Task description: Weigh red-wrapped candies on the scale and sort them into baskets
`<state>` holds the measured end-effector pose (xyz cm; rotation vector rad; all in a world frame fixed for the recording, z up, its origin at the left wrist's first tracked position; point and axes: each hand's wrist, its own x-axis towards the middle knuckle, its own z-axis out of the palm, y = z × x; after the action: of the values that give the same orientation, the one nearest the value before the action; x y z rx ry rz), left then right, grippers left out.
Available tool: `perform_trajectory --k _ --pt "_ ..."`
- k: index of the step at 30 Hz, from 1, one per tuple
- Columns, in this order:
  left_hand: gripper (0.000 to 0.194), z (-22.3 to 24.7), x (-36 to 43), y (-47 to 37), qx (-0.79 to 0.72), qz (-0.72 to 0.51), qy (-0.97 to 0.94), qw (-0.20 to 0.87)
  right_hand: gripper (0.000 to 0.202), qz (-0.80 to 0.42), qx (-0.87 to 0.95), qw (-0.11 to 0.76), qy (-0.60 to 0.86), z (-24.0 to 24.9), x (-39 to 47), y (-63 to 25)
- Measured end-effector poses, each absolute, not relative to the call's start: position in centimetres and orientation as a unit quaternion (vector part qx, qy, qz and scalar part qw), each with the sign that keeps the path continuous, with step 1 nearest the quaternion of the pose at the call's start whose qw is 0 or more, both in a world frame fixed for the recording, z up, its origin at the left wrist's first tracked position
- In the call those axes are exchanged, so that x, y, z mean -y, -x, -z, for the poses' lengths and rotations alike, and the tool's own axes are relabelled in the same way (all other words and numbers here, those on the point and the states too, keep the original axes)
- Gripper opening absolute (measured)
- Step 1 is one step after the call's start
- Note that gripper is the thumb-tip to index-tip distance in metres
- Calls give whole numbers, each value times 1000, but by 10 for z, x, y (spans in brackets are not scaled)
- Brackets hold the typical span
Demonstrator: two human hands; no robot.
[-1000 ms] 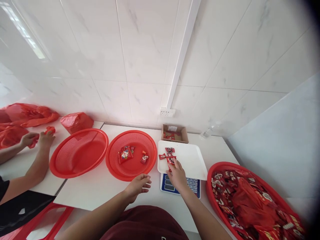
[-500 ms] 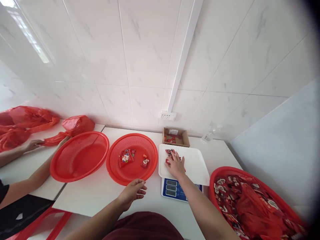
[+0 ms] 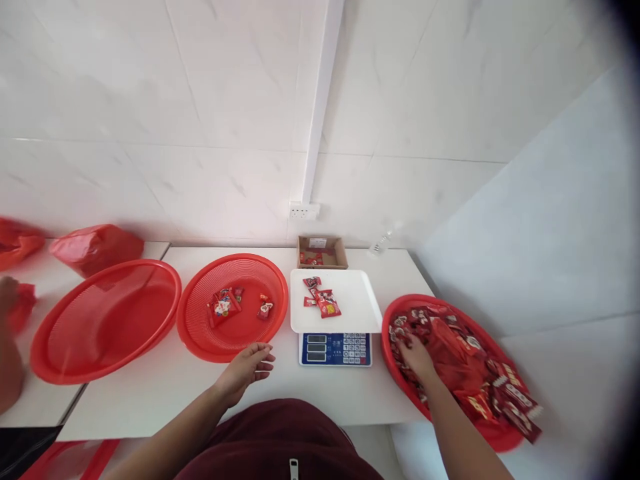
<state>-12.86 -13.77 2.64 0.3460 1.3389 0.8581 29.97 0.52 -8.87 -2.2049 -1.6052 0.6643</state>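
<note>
My right hand [image 3: 417, 355] reaches into the left part of a red basket [image 3: 395, 383] heaped with small wrapped candies [image 3: 417, 320]. Its fingertips are blurred and partly hidden among the wrappers, so I cannot tell whether they grip one. Above the table hovers my left hand [image 3: 246, 373], fingers loosely bent and apart, holding nothing, close to the front rim of the middle red basket [image 3: 240, 337]. Several red packets [image 3: 328, 303] lie on the white tray [image 3: 357, 310] of the digital scale [image 3: 335, 349]. In the middle basket lie a few small packets [image 3: 224, 305].
At the left stands another red basket [image 3: 165, 300], with a red plastic bag [image 3: 97, 247] behind it. A small cardboard box [image 3: 323, 253] and a clear bottle [image 3: 383, 243] are near the wall. Part of a co-worker's arm [image 3: 9, 360] shows at the left edge.
My right hand has left the packets on the scale tray and moved right into the candy-filled basket. The view has turned right; my left hand still hovers by the middle basket.
</note>
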Motion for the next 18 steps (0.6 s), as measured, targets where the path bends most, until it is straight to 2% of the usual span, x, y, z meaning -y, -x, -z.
perform_trajectory --k 2,9,15,18 --pt "49 -25 136 124 -598 -373 -158 692 53 -264 579 131 760 97 7 -305" --pt "46 -27 130 111 -596 -358 -174 697 54 -165 596 29 786 96 7 -288" --pt "46 -29 136 113 -602 -366 -157 692 41 -185 602 51 775 97 4 -300" --pt "45 -28 138 116 -606 -365 -151 690 36 -250 579 80 772 100 1 -302"
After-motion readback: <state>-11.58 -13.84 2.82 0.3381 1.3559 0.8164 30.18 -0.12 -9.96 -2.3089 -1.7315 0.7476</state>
